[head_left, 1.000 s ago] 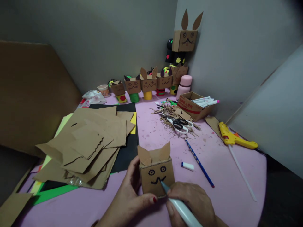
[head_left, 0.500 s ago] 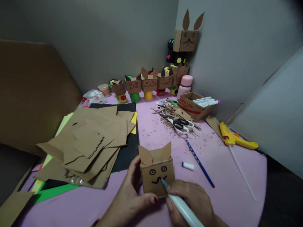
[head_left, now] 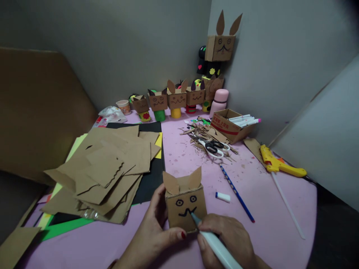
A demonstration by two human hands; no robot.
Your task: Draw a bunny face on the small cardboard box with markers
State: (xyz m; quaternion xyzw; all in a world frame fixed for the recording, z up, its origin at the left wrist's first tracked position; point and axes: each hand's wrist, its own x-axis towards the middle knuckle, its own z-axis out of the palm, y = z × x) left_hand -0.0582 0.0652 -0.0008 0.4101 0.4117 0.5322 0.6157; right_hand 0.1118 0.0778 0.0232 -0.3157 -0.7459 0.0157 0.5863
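A small cardboard box [head_left: 179,222] with two pointed cardboard ears stands tilted back near the table's front. Round eyes and a wavy dark mouth are drawn on its front. Its left side and lower edge are gripped by my left hand [head_left: 157,228], thumb low on the front, the other fingers mostly hidden behind. My right hand [head_left: 232,237] is closed around a white marker [head_left: 215,246], whose grey tip end touches the drawn mouth. To the right lie a white marker cap [head_left: 223,197] with a blue end and a blue pencil [head_left: 237,194].
Stacked cardboard sheets [head_left: 109,168] cover the left. Black-and-white scissors [head_left: 214,149] lie on cardboard scraps [head_left: 202,132]. Behind stand a box of markers [head_left: 232,125], a pink bottle [head_left: 219,102] and several box-headed figures [head_left: 176,99]. A yellow glue gun [head_left: 280,164] lies right.
The cardboard box has shifted slightly left and up in my left hand. The mouth line on the right is a little fuller, with the marker still at it.
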